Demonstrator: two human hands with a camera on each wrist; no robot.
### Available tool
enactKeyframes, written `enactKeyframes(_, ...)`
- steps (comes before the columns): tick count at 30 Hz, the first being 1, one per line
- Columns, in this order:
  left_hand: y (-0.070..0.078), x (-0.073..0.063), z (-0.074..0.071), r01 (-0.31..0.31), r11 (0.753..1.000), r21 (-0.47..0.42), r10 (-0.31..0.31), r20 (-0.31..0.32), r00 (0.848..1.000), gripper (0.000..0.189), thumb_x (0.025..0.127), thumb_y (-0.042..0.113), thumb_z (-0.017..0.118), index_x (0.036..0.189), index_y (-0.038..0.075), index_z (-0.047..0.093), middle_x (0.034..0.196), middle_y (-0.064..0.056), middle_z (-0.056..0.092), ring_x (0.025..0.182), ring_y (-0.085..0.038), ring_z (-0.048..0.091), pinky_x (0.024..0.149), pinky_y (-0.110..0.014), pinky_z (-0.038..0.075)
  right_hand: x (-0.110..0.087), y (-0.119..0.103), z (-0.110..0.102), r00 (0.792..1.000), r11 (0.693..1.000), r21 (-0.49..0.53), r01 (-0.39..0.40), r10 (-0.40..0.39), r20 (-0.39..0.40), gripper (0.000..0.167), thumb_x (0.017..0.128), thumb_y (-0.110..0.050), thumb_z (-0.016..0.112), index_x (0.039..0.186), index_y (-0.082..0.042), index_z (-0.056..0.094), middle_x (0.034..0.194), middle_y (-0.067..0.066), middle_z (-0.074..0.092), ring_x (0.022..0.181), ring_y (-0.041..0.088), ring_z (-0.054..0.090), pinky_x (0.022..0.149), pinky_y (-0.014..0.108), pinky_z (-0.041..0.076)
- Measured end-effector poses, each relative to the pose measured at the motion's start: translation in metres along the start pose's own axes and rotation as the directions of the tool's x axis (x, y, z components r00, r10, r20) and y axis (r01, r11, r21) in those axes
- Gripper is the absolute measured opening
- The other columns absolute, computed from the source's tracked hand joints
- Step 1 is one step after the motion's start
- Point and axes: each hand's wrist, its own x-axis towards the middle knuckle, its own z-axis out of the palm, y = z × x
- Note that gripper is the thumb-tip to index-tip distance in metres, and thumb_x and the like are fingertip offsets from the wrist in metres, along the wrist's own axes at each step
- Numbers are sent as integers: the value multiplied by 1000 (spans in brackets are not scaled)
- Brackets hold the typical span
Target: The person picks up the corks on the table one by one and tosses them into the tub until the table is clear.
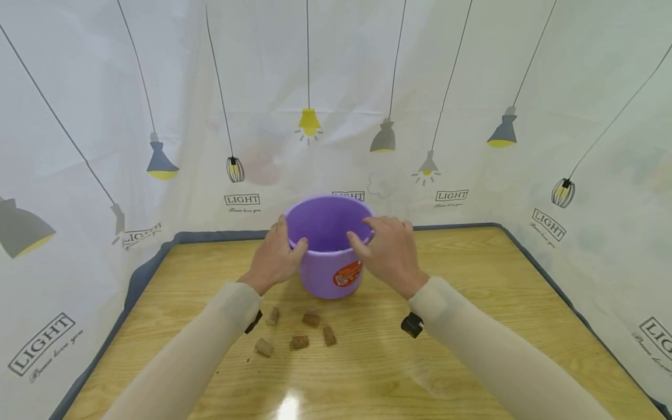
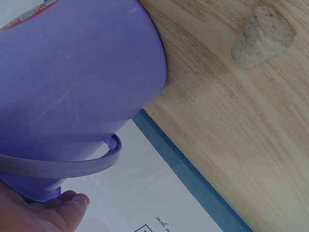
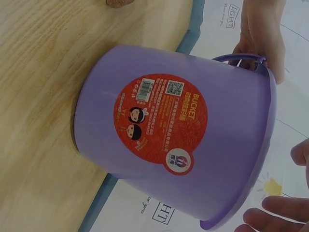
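A purple plastic bucket [image 1: 329, 271] stands upright on the wooden table, a red oval label [image 3: 159, 125] on its side. My left hand [image 1: 275, 256] grips the rim at the left, thumb over the near edge; in the left wrist view its fingers [image 2: 70, 210] lie outside, beside the bucket's handle [image 2: 63, 166]. My right hand [image 1: 391, 251] is at the right of the rim. In the right wrist view its fingers [image 3: 277, 212] are spread, with a gap between them and the rim.
Several short brown cork-like pieces [image 1: 300, 342] lie on the table [image 1: 472, 350] in front of the bucket, between my forearms. A white sheet [image 1: 346, 58] printed with lamps forms walls behind and at both sides, with a blue edge along the table.
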Motion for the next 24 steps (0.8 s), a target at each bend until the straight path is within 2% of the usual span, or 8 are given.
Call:
enactKeyframes(16,0,0,0,-5,1000,-15,5,-4,1000,88,102,41,50,161,-6,6,160,-31,30,143,-45,38,114,-61,37,-25,-3,-2,992,993,75,95,-88,-87,38,93,-40,70,107,-5,77,104,10,77,98,30,69,84,48,47)
enactKeyframes(20,0,0,0,-8,1000,-16,8,-4,1000,88,102,42,49,161,-6,6,159,-31,32,142,-44,40,114,-61,38,-29,-2,-2,985,988,87,131,-120,-120,26,92,-34,71,95,-9,78,91,3,77,86,24,69,78,44,46)
enactKeyframes(24,0,0,0,-11,1000,-14,11,-1,1000,89,101,45,47,161,-6,5,158,-31,32,142,-44,40,114,-60,39,-31,-1,-2,981,983,96,155,-141,-136,19,91,-33,72,93,-15,78,83,-3,73,78,20,65,71,41,43)
